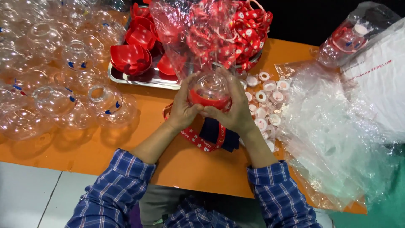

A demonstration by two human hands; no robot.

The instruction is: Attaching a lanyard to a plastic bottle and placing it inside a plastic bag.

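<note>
Hands: two, the left hand (182, 110) and the right hand (236, 110), are pressed around one globe (209, 89), fingers curled on its sides and thumbs meeting under its red lower rim.
Globe: one clear round shell with a red half below; it sits between the hands, just above the orange worktop (126, 145). Its dome faces up toward the camera; being round, it shows no clear long axis.
Strap: one red patterned strap (198, 140) lies under the wrists, over a dark cloth.
Clear shells: more than a dozen clear shells (63, 84), piled left of the left hand; exact count cannot be told.
Tray: one metal tray (139, 78) beyond the hands, holding several red halves (131, 58).
Caps: about fifteen small white caps (265, 101), just right of the right hand.
Bags: crumpled plastic bags (337, 135) farther right.
</note>
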